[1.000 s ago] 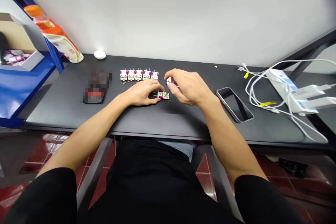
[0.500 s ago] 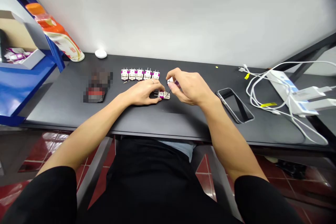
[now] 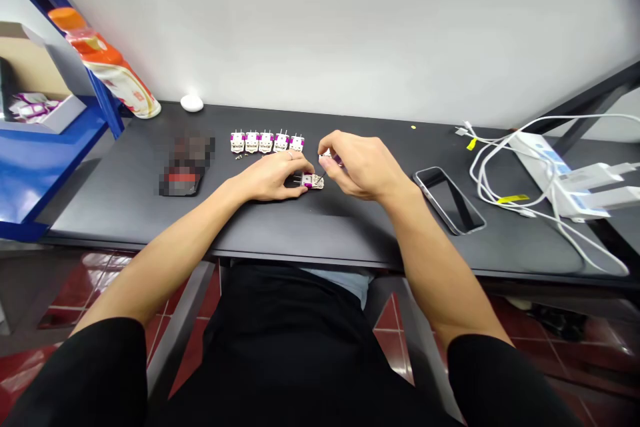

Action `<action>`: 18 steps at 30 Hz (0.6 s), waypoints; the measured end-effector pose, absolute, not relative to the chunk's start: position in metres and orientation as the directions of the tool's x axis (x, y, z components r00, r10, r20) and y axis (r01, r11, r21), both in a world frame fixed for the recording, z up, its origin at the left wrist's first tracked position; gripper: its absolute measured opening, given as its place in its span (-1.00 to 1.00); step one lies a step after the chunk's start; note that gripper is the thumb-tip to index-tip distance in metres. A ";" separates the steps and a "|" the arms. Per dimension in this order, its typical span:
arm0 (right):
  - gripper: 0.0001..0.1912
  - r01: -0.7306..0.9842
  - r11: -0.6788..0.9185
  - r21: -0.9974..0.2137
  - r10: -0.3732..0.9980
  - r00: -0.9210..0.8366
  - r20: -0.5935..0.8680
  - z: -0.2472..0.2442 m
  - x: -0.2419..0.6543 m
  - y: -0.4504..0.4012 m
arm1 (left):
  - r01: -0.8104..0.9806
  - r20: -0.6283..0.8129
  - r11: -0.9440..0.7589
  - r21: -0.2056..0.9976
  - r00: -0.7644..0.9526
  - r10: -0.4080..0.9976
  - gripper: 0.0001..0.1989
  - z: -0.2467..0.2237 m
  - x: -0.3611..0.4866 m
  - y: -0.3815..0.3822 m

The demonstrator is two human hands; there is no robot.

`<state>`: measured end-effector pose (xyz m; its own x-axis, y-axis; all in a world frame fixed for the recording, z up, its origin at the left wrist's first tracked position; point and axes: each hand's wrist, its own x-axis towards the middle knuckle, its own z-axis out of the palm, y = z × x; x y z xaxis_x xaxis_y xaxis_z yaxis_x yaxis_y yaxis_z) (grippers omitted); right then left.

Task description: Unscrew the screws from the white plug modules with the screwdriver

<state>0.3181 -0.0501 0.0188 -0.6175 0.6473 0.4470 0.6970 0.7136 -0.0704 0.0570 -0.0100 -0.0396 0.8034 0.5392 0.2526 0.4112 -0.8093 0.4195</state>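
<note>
My left hand (image 3: 275, 175) lies on the black tabletop, its thumb and fingers closed on the left end of a small white-and-purple plug module (image 3: 313, 181) with metal pins. My right hand (image 3: 357, 163) pinches a slim screwdriver (image 3: 321, 178), its dark thin shaft slanting down to the module's right part. Most of the tool is hidden by my fingers. Just behind those fingers sits another white-and-purple piece (image 3: 326, 154), partly covered. Several similar plug modules (image 3: 266, 141) stand in a row beyond my left hand, pins pointing away. Tiny screws (image 3: 239, 157) lie in front of the row.
At right are a phone (image 3: 449, 201), white cables (image 3: 480, 167) and a power strip (image 3: 543, 167). On the left lie a blurred dark-and-red object (image 3: 183, 177), a white rounded item (image 3: 192, 103) and an orange-capped bottle (image 3: 120, 77). An open box (image 3: 63, 113) rests on a blue shelf.
My right hand has shifted very slightly, and the piece behind it is covered a little differently. The left hand and the module stay in place.
</note>
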 end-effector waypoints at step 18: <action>-0.65 0.740 0.669 -0.066 0.698 -0.595 0.400 0.021 0.317 -0.051 | 0.417 0.230 -0.798 0.436 0.805 0.546 -0.65 -0.038 0.056 -0.011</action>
